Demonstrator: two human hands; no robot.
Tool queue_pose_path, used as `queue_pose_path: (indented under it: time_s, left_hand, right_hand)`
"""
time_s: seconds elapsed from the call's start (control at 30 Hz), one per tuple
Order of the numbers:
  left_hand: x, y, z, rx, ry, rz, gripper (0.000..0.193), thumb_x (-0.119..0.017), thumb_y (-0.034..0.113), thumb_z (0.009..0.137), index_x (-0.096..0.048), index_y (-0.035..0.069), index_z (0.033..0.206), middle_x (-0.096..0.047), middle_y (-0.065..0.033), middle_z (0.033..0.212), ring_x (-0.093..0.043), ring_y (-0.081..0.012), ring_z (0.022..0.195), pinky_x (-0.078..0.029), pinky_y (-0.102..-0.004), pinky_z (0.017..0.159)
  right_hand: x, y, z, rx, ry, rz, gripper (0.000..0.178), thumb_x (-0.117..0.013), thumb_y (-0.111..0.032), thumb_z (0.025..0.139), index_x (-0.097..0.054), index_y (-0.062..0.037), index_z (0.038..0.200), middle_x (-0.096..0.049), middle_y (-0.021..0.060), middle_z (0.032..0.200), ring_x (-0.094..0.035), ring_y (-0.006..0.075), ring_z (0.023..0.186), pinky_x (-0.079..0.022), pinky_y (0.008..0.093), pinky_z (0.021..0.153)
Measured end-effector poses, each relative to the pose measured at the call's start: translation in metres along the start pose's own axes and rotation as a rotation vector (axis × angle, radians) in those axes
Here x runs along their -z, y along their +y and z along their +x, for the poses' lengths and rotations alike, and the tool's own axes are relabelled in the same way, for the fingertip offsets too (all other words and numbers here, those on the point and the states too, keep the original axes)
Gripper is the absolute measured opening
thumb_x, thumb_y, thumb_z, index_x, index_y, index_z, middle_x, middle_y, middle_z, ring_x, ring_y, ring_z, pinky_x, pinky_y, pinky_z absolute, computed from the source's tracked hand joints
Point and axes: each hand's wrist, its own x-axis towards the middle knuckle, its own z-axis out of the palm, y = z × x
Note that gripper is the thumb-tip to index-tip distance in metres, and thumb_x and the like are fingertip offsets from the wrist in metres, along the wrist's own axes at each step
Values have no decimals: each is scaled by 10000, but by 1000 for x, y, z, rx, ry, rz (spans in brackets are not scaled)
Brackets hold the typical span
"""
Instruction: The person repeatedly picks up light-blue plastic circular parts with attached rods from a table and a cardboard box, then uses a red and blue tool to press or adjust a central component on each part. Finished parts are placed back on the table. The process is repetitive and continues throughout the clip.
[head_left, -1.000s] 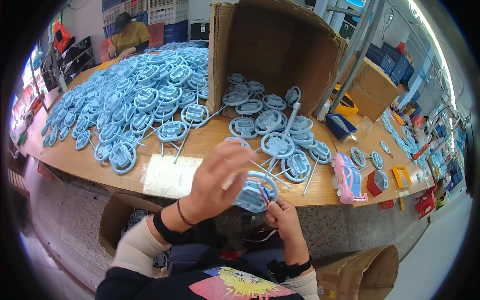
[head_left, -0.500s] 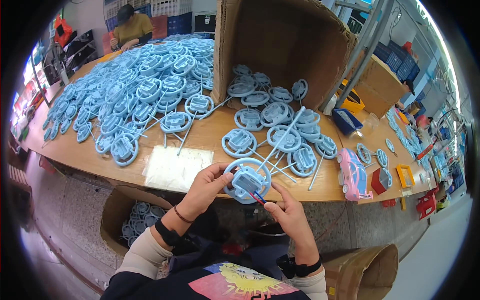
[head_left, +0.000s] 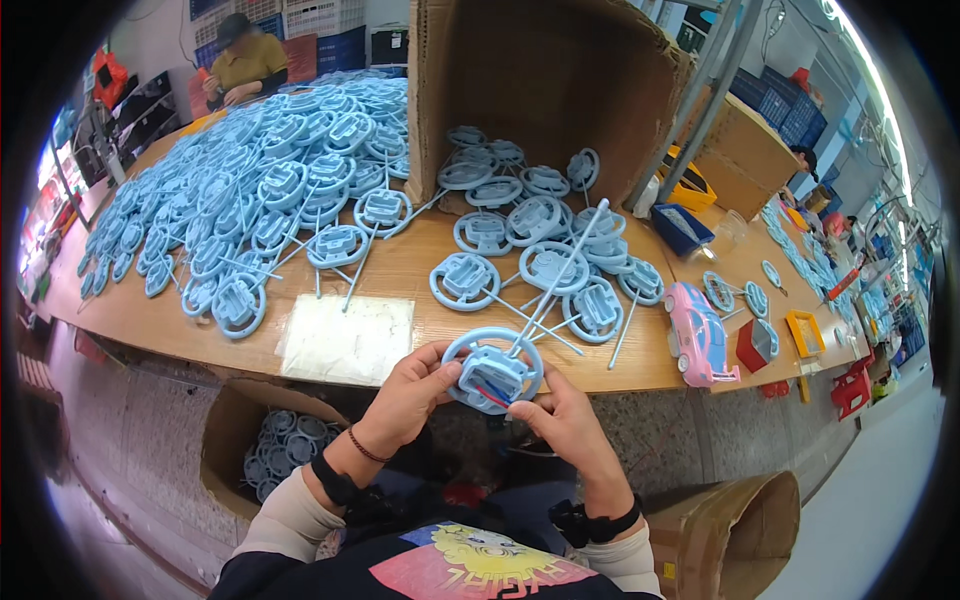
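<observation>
A light-blue toy steering wheel with a long thin shaft is held over the table's front edge, its hollow hub facing me and the shaft pointing away. My left hand grips its left rim, thumb in front and fingers behind. At the lower right rim is my right hand, its thumb on the front and its fingers curled around the side. Red and blue wires lie across the hub recess beside the right thumb. Whether that thumb also pins the wire ends is hard to see.
Many matching wheels are heaped on the left, others before an upturned carton. A pink toy car stands right. A plastic sheet lies left of my hands. Below are two cardboard boxes. A person sits across the table.
The wires, which stuck out toward my right thumb, now lie across the hub recess. My right hand has moved left and closed in on the wheel's rim. The wheel's hub has tilted slightly.
</observation>
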Motion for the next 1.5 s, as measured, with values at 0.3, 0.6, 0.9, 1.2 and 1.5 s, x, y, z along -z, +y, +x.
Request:
queue_pose_path:
  time_s: [0.3, 0.6, 0.9, 1.2, 1.5]
  left_hand:
    - [6, -5, -8, -33, -89, 10, 311, -523, 125, 904, -487, 19, 1194, -568, -45, 1087, -552, -121, 974, -461, -296, 864]
    - [5, 2, -14, -38, -107, 124, 330, -560, 188, 893, -524, 12, 1169, -599, -26, 1016, -562, -98, 905, -459, -247, 801]
    - [9, -3, -9, 35, -102, 5, 300, -547, 212, 901, -549, 20, 1132, -605, -34, 1011, -581, -117, 908, -477, -289, 818]
    - [7, -12, -6, 133, -233, -150, 402, -461, 312, 935, -464, 33, 1224, -563, -46, 1119, -538, -143, 1031, -431, -325, 902]
    - [4, -10, -18, 62, -186, -119, 413, -414, 297, 949, -417, 25, 1260, -540, -82, 1166, -511, -169, 1084, -377, -333, 953]
  right_hand:
    - [-2, 4, -7, 7, -77, 145, 530, -673, -160, 789, -446, -13, 1246, -632, 54, 797, -559, 75, 685, -438, 228, 621]
    - [-3, 3, -10, -8, -117, 164, 386, -670, -171, 802, -534, 4, 1118, -637, 46, 833, -570, 84, 738, -451, 244, 655]
    - [-6, 6, -11, 1, -99, 73, 385, -655, -210, 815, -538, -8, 1121, -643, 68, 848, -589, 98, 758, -457, 251, 675]
    - [0, -3, -11, -12, -111, 97, 357, -655, -206, 815, -553, 10, 1079, -624, 51, 818, -554, 79, 721, -448, 247, 647]
    - [-5, -3, -7, -56, -184, 94, 358, -665, -202, 806, -553, 17, 1066, -600, 25, 772, -507, 59, 658, -415, 226, 590]
